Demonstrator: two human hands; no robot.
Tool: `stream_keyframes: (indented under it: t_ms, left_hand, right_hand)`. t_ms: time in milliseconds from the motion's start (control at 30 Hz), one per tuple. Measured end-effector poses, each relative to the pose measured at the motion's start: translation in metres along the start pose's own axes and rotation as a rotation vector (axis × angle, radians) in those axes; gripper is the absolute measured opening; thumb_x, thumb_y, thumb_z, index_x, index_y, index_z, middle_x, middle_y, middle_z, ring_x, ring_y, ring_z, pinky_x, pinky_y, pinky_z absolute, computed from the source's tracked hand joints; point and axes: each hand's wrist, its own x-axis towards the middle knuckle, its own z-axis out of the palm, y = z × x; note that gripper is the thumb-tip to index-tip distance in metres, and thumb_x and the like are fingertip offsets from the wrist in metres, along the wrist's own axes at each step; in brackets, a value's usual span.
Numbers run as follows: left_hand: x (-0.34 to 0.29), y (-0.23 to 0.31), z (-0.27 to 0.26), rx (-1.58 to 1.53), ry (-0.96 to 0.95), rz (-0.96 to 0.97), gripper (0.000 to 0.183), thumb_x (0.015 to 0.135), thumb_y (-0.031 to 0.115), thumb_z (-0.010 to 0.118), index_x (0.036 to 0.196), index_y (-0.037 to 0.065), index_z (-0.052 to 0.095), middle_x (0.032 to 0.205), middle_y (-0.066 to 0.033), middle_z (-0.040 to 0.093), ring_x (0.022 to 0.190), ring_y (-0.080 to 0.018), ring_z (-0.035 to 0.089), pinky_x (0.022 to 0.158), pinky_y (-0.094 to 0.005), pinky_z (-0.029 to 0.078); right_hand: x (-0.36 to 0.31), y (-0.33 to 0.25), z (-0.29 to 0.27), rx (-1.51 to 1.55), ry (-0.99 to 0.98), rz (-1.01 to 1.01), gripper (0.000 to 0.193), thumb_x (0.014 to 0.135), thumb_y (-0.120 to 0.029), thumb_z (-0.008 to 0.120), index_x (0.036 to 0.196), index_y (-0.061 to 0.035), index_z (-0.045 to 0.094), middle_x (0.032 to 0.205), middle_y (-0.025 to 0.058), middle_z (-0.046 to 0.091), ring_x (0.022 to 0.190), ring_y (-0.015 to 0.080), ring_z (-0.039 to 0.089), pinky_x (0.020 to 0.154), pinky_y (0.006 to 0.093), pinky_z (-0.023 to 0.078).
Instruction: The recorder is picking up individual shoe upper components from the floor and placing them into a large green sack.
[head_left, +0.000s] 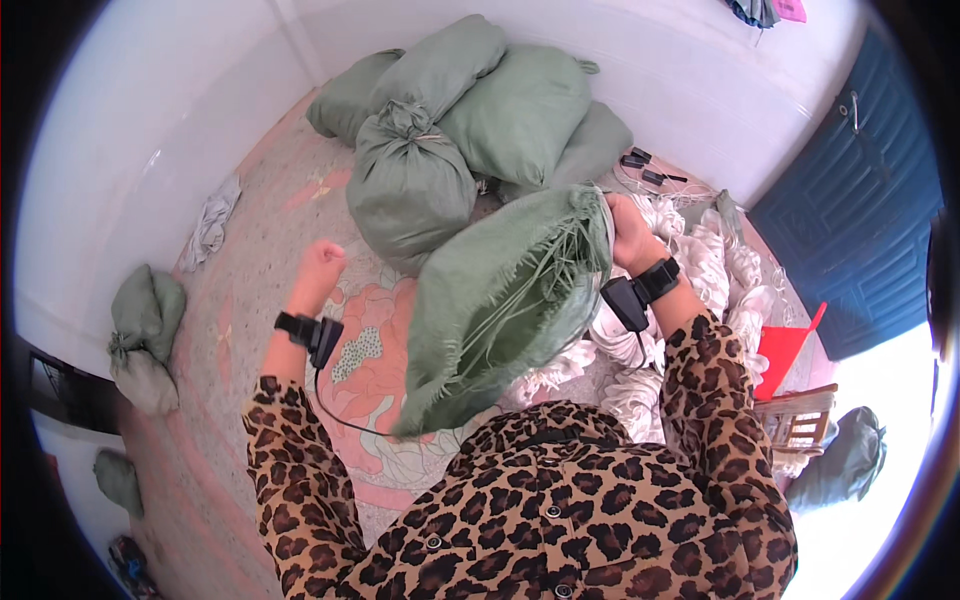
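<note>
Here we go, R hand up top, forearm angled up and inward, fingers wrapped on the rim of a green sack and clamped there, thumb side hard to read. L hand is over on the other side, well apart from R hand and clear of the cloth! Forearm nr upright, elbow low, fingers curled in like a loose fist; can't tell if anything's pinched inside. Both wrists carry black wrist units, w/ a thin black cable looping off the L one toward the sack's low corner.

Now the sack: it's up front of the chest, btwn the hands, above the floor w/ its pink floral design. Long axis on a steep diag, low L to upper R, top end at R hand, bottom corner down nr the leopard-print shirt. Mouth gapes wide, facing lower R and back toward the wearer, w/ loose pale threads strung across the opening and a frayed edge. Closed side bulges toward upper L.

Beyond it, a heap of full green sacks against the wall, a tied one in front, its knot up. To the R, white bundles pile on the floor nr R hand, then a red scoop-shaped thing, and a blue door behind.
</note>
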Motion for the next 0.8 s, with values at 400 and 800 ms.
stream_keyframes:
  t_ms: [400,800]
  left_hand:
    - [-0.084,0.016,0.159,-0.1,-0.22,0.443,0.082,0.058,0.02,0.071,0.123,0.002,0.026,0.124,-0.0193,0.028,0.113,-0.0338,0.03,0.093,-0.0366,0.028]
    - [-0.028,0.098,0.118,-0.537,-0.957,0.21,0.019,0.079,0.003,0.049,0.095,-0.004,0.055,0.087,-0.0016,0.059,0.078,-0.009,0.051,0.073,-0.0206,0.039]
  right_hand:
    - [0.003,0.008,0.046,-0.153,0.144,0.012,0.019,0.076,-0.004,0.039,0.086,0.0053,0.052,0.082,0.0137,0.058,0.071,0.0212,0.056,0.067,0.0316,0.047]
    - [-0.072,-0.043,0.047,-1.085,-0.29,-0.216,0.02,0.08,-0.015,0.048,0.093,-0.0011,0.053,0.094,0.0057,0.056,0.082,0.0111,0.055,0.069,0.0242,0.045]
